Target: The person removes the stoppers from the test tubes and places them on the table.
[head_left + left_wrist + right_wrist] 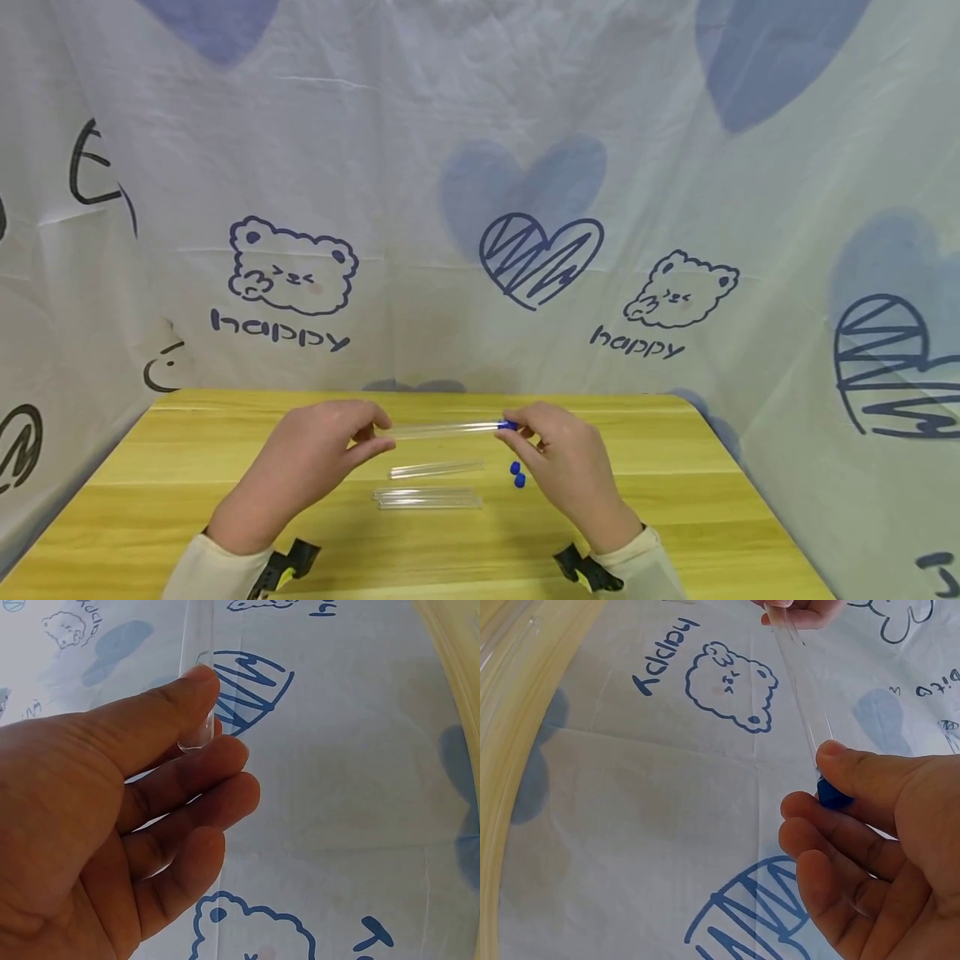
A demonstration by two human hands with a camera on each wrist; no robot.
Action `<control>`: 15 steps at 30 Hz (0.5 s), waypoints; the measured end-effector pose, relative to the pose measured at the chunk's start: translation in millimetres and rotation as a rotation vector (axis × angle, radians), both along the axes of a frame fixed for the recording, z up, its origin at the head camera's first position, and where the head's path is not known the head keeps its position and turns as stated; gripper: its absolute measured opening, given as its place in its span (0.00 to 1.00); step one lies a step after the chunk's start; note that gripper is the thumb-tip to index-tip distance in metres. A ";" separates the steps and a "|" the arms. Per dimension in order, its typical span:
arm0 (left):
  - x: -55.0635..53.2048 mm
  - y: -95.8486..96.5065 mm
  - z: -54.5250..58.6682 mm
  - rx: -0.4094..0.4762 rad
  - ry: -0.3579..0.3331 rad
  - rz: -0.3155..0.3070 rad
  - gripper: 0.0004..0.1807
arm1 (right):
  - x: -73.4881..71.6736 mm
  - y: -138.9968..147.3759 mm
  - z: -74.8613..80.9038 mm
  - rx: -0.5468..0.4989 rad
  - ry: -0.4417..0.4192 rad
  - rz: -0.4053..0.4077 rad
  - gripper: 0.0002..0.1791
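Between the two hands a clear test tube (442,430) is held level above the table. My left hand (330,437) pinches its rounded end between thumb and forefinger, as the left wrist view shows with the tube end (198,712). At the other end a blue cap (832,795) sits on the tube, and my right hand (566,450) pinches it with thumb and forefinger. Below the held tube, several more clear tubes (427,502) lie side by side on the table. Two loose blue caps (517,475) rest near the right hand.
The wooden table (637,500) has pale yellow grain. A white curtain (420,183) printed with hearts, bears and lettering hangs behind it and along both sides. One tube (435,470) lies slightly apart from the others, farther from the person.
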State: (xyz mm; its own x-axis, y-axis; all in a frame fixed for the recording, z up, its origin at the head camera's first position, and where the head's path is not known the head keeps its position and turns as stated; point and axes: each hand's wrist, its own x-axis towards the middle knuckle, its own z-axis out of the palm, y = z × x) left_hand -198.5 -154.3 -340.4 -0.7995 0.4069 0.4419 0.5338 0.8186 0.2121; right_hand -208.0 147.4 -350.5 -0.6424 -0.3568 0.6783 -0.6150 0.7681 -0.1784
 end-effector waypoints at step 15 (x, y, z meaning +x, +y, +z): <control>-0.4 0.9 -0.6 -0.012 -0.002 0.015 0.08 | 0.8 -2.0 -0.5 -0.023 -0.072 -0.018 0.10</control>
